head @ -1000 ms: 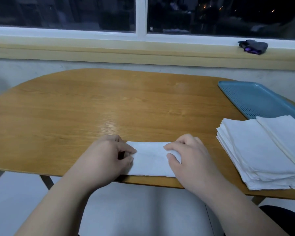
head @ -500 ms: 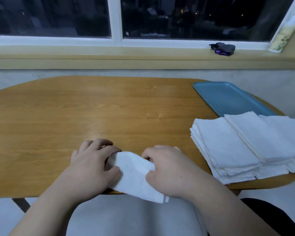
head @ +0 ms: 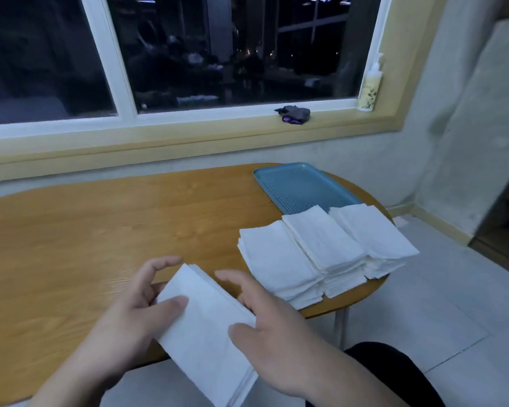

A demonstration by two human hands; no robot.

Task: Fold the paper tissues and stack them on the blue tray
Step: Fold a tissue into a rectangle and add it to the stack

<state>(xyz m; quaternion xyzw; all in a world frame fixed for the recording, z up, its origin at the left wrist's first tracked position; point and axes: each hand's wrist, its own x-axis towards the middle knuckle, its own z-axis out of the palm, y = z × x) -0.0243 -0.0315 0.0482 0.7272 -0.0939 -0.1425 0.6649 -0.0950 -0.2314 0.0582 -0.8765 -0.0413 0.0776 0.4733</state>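
Observation:
A folded white tissue is held up over the near edge of the wooden table, tilted lengthwise toward me. My left hand grips its left side, thumb on top and fingers underneath. My right hand holds its right edge, thumb on top, fingers along the side. The blue tray lies at the table's far right. Its near end is covered by stacks of white tissues, side by side, reaching onto the table.
A dark cloth bundle and a pump bottle sit on the window sill behind the table. To the right, the table edge drops to a tiled floor. My dark-clothed knee is at lower right.
The tissue was pressed flat on the table edge, then lifted and turned; now both hands hold it raised and lengthwise. The view has swung right and up, showing more of the window and floor.

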